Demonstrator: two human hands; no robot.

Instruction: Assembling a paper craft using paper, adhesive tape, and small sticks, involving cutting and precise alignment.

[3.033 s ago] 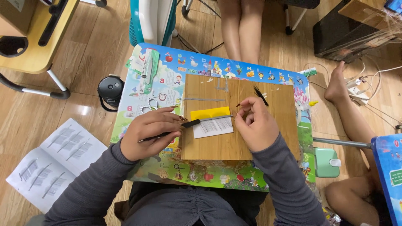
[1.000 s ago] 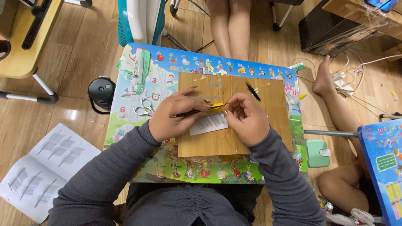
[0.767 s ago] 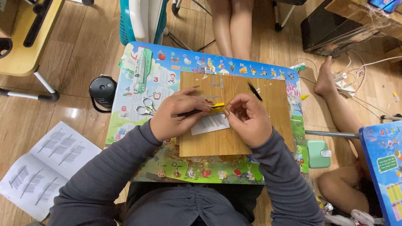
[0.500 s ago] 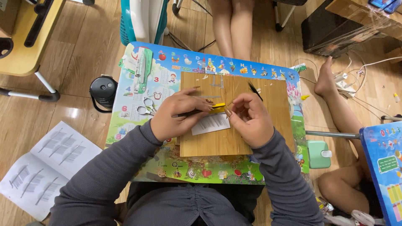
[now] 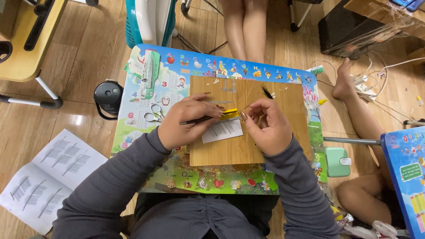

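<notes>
Grey ribbed sleeves run up from the bottom edge to both hands over a light bamboo board (image 5: pixel 248 141) lying on a small colourful children's alphabet table (image 5: pixel 146 132). The left hand (image 5: pixel 183 121) has its fingers closed around a thin dark pen-like tool (image 5: pixel 199 119), whose tip points right toward a small yellow strip (image 5: pixel 230 113). This strip rests on the board at the top edge of a white printed card (image 5: pixel 222 130). The right hand (image 5: pixel 265 126) is curled, thumb and forefinger pinched together at the strip's right end; what they pinch is too small to tell. Small metal scissors (image 5: pixel 152 114) lie on the table left of the board. Farther off, a black round-lidded bottle (image 5: pixel 108 95) stands on the wooden floor, and an open booklet (image 5: pixel 44 177) lies beside it.
</notes>
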